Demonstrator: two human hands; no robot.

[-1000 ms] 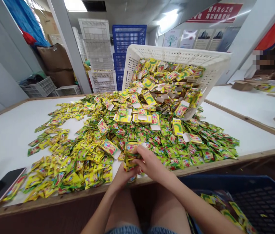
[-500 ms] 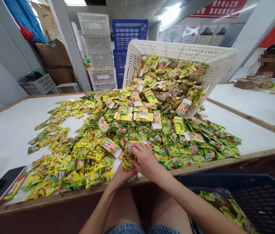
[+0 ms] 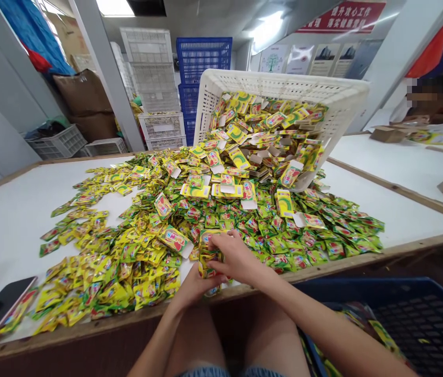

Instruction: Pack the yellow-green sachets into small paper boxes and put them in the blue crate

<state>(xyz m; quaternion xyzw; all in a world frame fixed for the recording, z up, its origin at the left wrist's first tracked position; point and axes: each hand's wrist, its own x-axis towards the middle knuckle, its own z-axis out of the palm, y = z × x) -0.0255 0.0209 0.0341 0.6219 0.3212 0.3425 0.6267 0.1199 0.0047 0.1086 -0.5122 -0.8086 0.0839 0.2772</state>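
My left hand (image 3: pixel 195 287) is at the front edge of the table, its fingers closed around the lower end of a small yellow-green packet (image 3: pixel 209 255). From the right, my right hand (image 3: pixel 239 259) bends over the same packet, thumb and fingers pressed against its side. The fingers partly hide it, so I cannot tell whether it is one sachet or several together. Green sachets (image 3: pixel 280 243) lie heaped to the right of my hands, and yellow sachets (image 3: pixel 127 262) to the left. A small printed carton (image 3: pixel 176 241) with a white open flap lies just left of them.
A white plastic basket (image 3: pixel 347 104) lies tipped toward me, spilling small cartons onto the heap. A phone (image 3: pixel 1 309) rests at the left table edge. Below the table at right stands a blue crate (image 3: pixel 421 314) with packets inside. Another person (image 3: pixel 431 94) is at the far right.
The packet between my hands stands more upright and shows more of its length. My right fingers have shifted slightly along it. The whole view has moved a little.
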